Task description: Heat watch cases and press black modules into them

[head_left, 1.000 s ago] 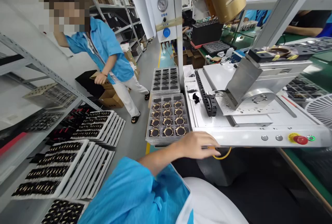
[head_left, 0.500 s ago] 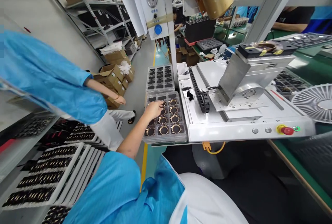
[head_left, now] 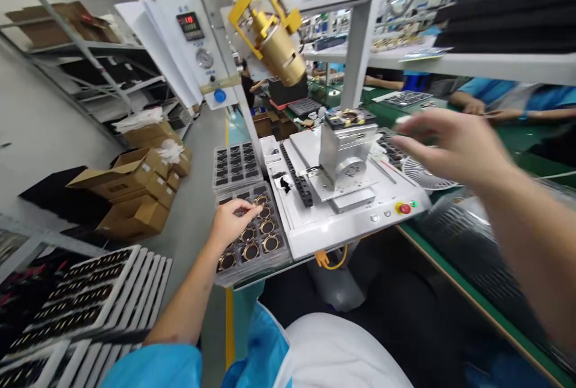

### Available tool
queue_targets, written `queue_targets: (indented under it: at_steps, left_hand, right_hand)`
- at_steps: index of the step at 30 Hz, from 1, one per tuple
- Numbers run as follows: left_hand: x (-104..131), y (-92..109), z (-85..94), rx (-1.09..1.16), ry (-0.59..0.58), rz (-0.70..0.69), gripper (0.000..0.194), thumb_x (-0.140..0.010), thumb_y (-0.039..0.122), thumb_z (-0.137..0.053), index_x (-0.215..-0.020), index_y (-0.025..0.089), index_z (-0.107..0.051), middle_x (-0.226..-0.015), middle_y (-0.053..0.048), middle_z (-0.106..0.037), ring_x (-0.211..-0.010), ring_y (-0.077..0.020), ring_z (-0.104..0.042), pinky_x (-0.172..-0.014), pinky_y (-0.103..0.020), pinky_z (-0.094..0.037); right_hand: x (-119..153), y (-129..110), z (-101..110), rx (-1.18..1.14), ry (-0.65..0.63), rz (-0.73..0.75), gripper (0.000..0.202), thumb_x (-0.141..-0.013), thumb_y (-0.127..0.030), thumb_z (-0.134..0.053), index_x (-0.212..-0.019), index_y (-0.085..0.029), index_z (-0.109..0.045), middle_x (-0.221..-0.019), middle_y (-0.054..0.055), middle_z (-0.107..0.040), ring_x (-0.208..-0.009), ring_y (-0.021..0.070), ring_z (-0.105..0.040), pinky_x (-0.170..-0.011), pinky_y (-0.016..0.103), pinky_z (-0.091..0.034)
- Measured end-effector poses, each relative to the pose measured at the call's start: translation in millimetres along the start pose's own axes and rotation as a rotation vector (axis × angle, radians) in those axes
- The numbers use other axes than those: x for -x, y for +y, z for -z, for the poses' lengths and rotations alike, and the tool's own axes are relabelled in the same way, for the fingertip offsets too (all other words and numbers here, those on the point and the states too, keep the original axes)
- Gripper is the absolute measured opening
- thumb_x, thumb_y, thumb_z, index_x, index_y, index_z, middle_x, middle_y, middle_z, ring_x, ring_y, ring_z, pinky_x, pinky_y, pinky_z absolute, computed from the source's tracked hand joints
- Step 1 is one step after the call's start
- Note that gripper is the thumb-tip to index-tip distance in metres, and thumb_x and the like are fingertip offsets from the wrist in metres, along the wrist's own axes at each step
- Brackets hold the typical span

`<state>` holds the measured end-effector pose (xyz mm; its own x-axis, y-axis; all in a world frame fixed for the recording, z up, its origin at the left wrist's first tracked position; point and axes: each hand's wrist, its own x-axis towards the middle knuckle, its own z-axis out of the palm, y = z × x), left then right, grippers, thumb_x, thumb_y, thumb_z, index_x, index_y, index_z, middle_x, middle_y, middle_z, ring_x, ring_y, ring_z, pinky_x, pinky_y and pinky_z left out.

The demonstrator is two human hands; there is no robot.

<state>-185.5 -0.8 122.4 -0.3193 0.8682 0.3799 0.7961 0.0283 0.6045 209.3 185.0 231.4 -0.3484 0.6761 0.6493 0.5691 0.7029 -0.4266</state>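
My left hand [head_left: 231,220] is over the near clear plastic tray [head_left: 281,256], thumb and fingertips drawn together in a pinch. Whatever lies between those fingertips is too small to make out. Round black parts with gold rims, like watch cases [head_left: 270,244], sit in the tray's compartments around it. On the right my right hand [head_left: 443,142] is raised in the air, smeared by motion, thumb and index finger apart. A whitish patch shows at its index fingertip; I cannot tell what it is. Beyond stands a metal fixture [head_left: 344,157] with a black holder [head_left: 350,118] on top.
A second tray [head_left: 236,165] lies behind the first. Over the white machine base [head_left: 342,226] hangs a gold cylinder [head_left: 283,55]. A red button [head_left: 405,208] is on the base's front edge. A round white fan grille [head_left: 425,175] is at right. Co-workers' hands [head_left: 474,106] show across the bench.
My view has swung right and up. My right hand has come into view at the right. My left hand remains over the tray, its fingers now visibly pinched. The person at left is out of view.
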Motion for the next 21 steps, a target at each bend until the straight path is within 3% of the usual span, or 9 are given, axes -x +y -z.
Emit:
queue_targets:
  at_steps: [2,4,7,10,13,15,17,21]
  left_hand:
    - [8.4,8.7,6.4,0.019,0.016,-0.066,0.025,-0.085,0.045,-0.076,-0.072,0.024,-0.074,-0.079,-0.002,-0.081,-0.078,-0.0213,-0.076,-0.080,-0.034,-0.061]
    - [16.4,12.0,13.8,0.034,0.024,-0.117,0.024,-0.084,0.044,-0.077,-0.070,0.025,-0.074,-0.079,-0.002,-0.081,-0.077,-0.0214,-0.076,-0.079,-0.034,-0.062]
    - [23.0,11.7,24.5,0.040,0.045,-0.165,0.022,-0.086,0.041,-0.074,-0.070,0.026,-0.073,-0.083,-0.002,-0.082,-0.079,-0.0222,-0.078,-0.081,-0.036,-0.064]
    - [16.3,15.5,30.8,0.032,0.078,-0.211,0.019,-0.086,0.039,-0.073,-0.072,0.026,-0.074,-0.099,-0.005,-0.084,-0.093,-0.0244,-0.080,-0.092,-0.041,-0.065]
    - [-6.4,34.6,28.4,0.074,0.095,-0.320,0.016,-0.088,0.037,-0.072,-0.078,0.025,-0.075,-0.118,-0.007,-0.083,-0.102,-0.0246,-0.080,-0.098,-0.043,-0.065]
    - [-29.3,57.1,20.7,0.124,0.100,-0.437,0.016,-0.091,0.035,-0.070,-0.080,0.024,-0.074,-0.120,-0.008,-0.082,-0.103,-0.0237,-0.080,-0.100,-0.043,-0.064]
    - [-56.8,84.5,8.0,0.131,0.112,-0.543,0.016,-0.092,0.034,-0.069,-0.080,0.024,-0.073,-0.119,-0.008,-0.083,-0.110,-0.0250,-0.079,-0.105,-0.045,-0.062]
    - [-119.2,141.5,-29.0,0.123,0.082,-0.612,0.015,-0.093,0.031,-0.067,-0.084,0.022,-0.074,-0.123,-0.009,-0.082,-0.118,-0.0236,-0.077,-0.110,-0.041,-0.057]
  right_hand:
    - [-32.5,-1.5,-5.8,0.046,-0.056,0.035,0.012,-0.091,-0.023,-0.079,-0.101,-0.018,-0.080,-0.110,0.013,-0.078,-0.103,0.0272,-0.073,-0.096,0.046,-0.059]
    - [-70.1,1.5,-19.5,0.065,-0.149,0.041,0.019,-0.080,-0.011,-0.081,-0.098,-0.018,-0.083,-0.110,0.013,-0.079,-0.108,0.0326,-0.073,-0.099,0.050,-0.058]
    - [-117.0,15.0,-37.5,0.051,-0.304,0.031,0.026,-0.070,-0.008,-0.085,-0.092,-0.023,-0.086,-0.093,0.006,-0.080,-0.093,0.0316,-0.076,-0.092,0.052,-0.060]
    - [-142.1,28.9,-42.3,-0.042,-0.422,0.130,0.020,-0.067,-0.014,-0.089,-0.084,-0.026,-0.087,-0.081,0.001,-0.079,-0.081,0.0253,-0.075,-0.088,0.047,-0.062]
    - [-148.1,31.5,-39.5,-0.082,-0.506,0.148,0.019,-0.068,-0.015,-0.090,-0.084,-0.025,-0.087,-0.084,0.000,-0.081,-0.079,0.0225,-0.076,-0.087,0.044,-0.063]
    - [-144.0,28.6,-37.9,-0.107,-0.464,0.099,0.018,-0.067,-0.017,-0.091,-0.083,-0.023,-0.085,-0.086,0.001,-0.081,-0.082,0.0231,-0.077,-0.090,0.044,-0.063]
    - [-134.6,26.1,-37.9,-0.218,-0.329,0.052,0.018,-0.068,-0.021,-0.092,-0.082,-0.021,-0.082,-0.087,0.004,-0.081,-0.088,0.0241,-0.077,-0.095,0.045,-0.063]
    - [-101.5,28.2,-37.7,-0.409,-0.054,-0.012,0.026,-0.078,-0.032,-0.084,-0.098,-0.019,-0.074,-0.108,0.012,-0.082,-0.101,0.0257,-0.078,-0.101,0.047,-0.063]
